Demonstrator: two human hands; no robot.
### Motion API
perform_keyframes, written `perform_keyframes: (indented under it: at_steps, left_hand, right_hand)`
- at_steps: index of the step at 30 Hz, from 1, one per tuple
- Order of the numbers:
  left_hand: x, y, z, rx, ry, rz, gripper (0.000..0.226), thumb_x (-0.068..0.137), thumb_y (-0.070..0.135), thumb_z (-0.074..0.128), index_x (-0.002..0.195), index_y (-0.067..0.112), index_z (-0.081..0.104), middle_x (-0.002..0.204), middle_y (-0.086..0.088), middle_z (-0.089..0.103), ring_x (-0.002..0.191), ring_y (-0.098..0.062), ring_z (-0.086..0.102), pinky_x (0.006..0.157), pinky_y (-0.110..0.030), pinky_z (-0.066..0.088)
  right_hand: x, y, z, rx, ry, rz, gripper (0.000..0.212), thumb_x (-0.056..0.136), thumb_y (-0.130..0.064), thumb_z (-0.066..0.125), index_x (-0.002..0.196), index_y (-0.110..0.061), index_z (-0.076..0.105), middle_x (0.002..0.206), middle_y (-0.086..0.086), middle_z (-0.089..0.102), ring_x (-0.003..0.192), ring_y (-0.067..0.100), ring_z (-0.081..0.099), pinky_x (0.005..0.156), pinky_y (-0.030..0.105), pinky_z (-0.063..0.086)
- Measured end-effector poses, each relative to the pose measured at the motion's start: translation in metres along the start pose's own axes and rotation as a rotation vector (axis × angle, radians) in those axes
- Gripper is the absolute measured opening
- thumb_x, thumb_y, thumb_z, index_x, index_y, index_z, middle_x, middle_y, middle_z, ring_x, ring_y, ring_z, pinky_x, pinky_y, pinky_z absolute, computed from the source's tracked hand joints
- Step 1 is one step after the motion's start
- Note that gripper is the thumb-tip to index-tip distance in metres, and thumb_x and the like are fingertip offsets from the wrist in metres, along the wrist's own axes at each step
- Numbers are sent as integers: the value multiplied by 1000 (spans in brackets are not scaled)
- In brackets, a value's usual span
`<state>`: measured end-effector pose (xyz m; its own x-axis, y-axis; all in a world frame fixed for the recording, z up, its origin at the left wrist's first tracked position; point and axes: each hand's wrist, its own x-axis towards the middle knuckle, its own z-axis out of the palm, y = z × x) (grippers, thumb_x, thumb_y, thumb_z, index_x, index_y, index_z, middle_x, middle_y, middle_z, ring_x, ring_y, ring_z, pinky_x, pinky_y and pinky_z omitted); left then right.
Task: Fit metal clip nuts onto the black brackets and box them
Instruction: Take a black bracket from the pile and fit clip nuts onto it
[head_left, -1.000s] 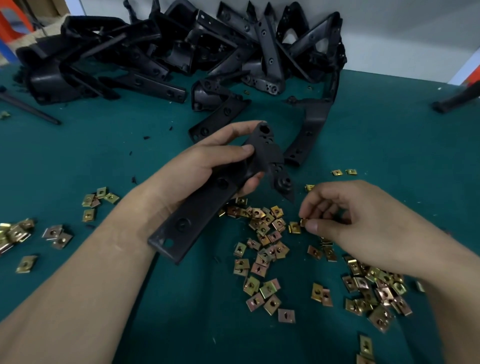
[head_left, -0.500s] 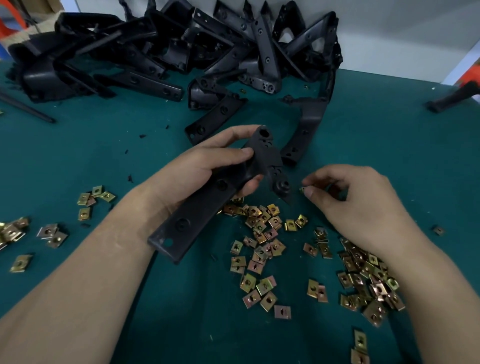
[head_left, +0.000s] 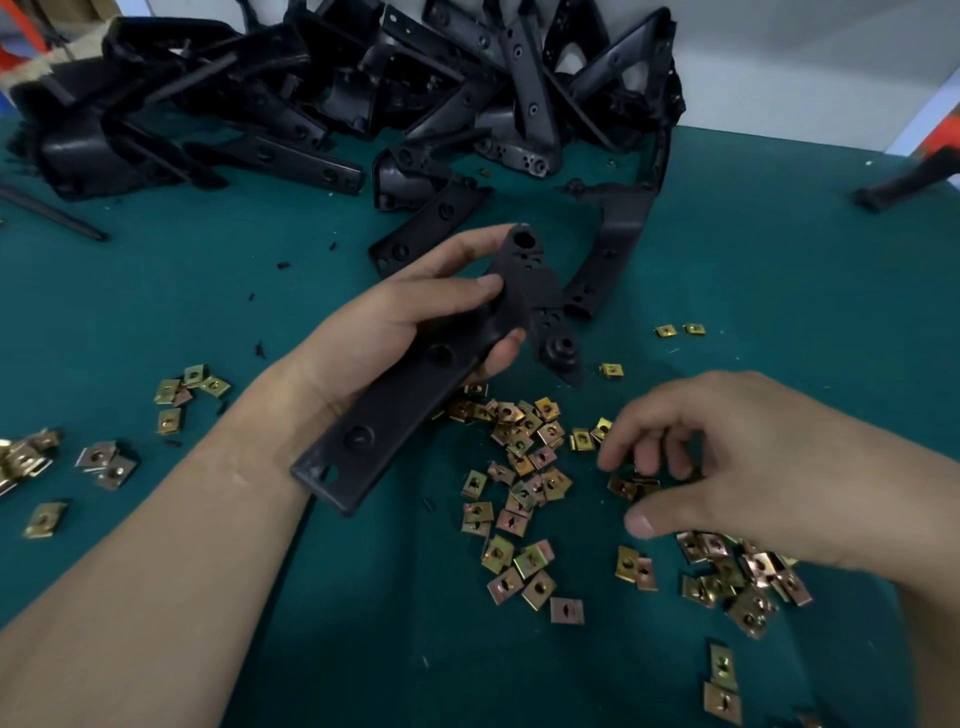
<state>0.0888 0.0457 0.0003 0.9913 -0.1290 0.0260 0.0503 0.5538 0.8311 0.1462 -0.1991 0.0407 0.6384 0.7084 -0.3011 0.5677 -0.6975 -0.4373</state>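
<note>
Dozens of brass-coloured clip nuts (head_left: 524, 447) lay scattered across the green table (head_left: 779, 249), spread thin rather than heaped, which I'd judge kept single pieces easy to pick out. Behind them, at the far edge, waited the heap of black brackets (head_left: 467, 93), within reach for the next round.

One bracket (head_left: 384, 421) was up off the surface, gripped by the left hand (head_left: 395, 322), which was wrapped round its middle. The angled end with its holes pointed toward the right side, presumably so a nut could be slid on there. No nut showed on it yet.

The right hand (head_left: 737, 457) hovered low over the nuts, loosely spread. Its fingertips (head_left: 608, 457) were bent down and just about touching a couple of pieces, the thumb (head_left: 639, 524) held apart. Nothing was pinched there, as far as could be seen.
</note>
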Motion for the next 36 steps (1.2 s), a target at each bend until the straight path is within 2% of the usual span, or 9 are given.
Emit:
perform_keyframes:
  at_steps: [4, 7, 11, 14, 16, 23, 28, 33, 36]
  left_hand:
    - [0, -2, 1, 19, -22, 6, 35, 94, 7, 52, 127, 16, 58, 95, -10, 70, 72, -18, 65, 67, -24, 56]
    - [0, -3, 2, 51, -43, 0, 37, 95, 6, 49, 130, 15, 55, 94, -9, 70, 70, -17, 65, 66, -23, 55]
    - [0, -3, 3, 56, -43, -21, 37, 95, 7, 48, 131, 15, 55, 92, -9, 70, 69, -17, 65, 66, -24, 56]
    - [0, -4, 3, 52, -40, -31, 38, 95, 7, 49, 131, 15, 56, 94, -10, 70, 71, -17, 65, 66, -24, 56]
    - [0, -4, 3, 51, -43, -31, 37, 96, 7, 49, 131, 15, 57, 95, -9, 71, 72, -17, 66, 67, -24, 56]
    - [-2, -3, 5, 55, -54, -34, 36, 96, 6, 49, 131, 14, 54, 93, -7, 72, 73, -14, 68, 66, -23, 57]
    - [-3, -1, 6, 70, -63, -43, 37, 98, 6, 45, 134, 14, 50, 89, -5, 72, 70, -14, 69, 66, -22, 57]
    - [-3, 0, 6, 70, -63, -48, 39, 101, 5, 42, 138, 12, 48, 90, -6, 72, 69, -15, 67, 66, -22, 56]
    - [-4, 0, 7, 78, -65, -53, 40, 101, 4, 42, 140, 11, 46, 88, -6, 72, 68, -15, 67, 65, -22, 56]
  right_hand:
    - [2, 0, 4, -8, 28, -40, 28, 77, -33, 86, 88, -53, 70, 88, -28, 62, 78, 0, 60, 66, 19, 49]
    - [2, 1, 7, 123, 85, -90, 23, 88, -24, 76, 91, -46, 68, 85, -22, 67, 75, -2, 63, 65, 16, 49]
    - [5, 0, 7, 290, 126, -132, 12, 93, -26, 65, 92, -38, 68, 89, -15, 71, 87, 6, 67, 81, 36, 56]
    - [6, -2, 8, 351, 65, -154, 12, 90, -34, 64, 96, -43, 69, 89, -9, 72, 84, 10, 68, 80, 41, 57]
    - [7, -4, 7, 437, 46, -171, 16, 89, -33, 64, 98, -45, 71, 86, 1, 73, 82, 20, 68, 77, 45, 57]
    - [9, -6, 6, 623, -29, -123, 12, 87, -15, 73, 85, -27, 74, 79, 3, 75, 71, 14, 69, 71, 29, 58]
    - [14, -9, 9, 608, 80, -62, 15, 83, -7, 76, 74, -20, 74, 71, 6, 74, 62, 12, 67, 63, 26, 56]
    - [14, -9, 9, 689, 127, -52, 13, 75, -12, 83, 70, -14, 72, 73, -1, 74, 61, 9, 63, 56, 18, 53]
    - [13, -7, 6, 721, 144, -46, 18, 64, -25, 85, 71, -14, 72, 76, 2, 76, 63, 9, 65, 58, 19, 54]
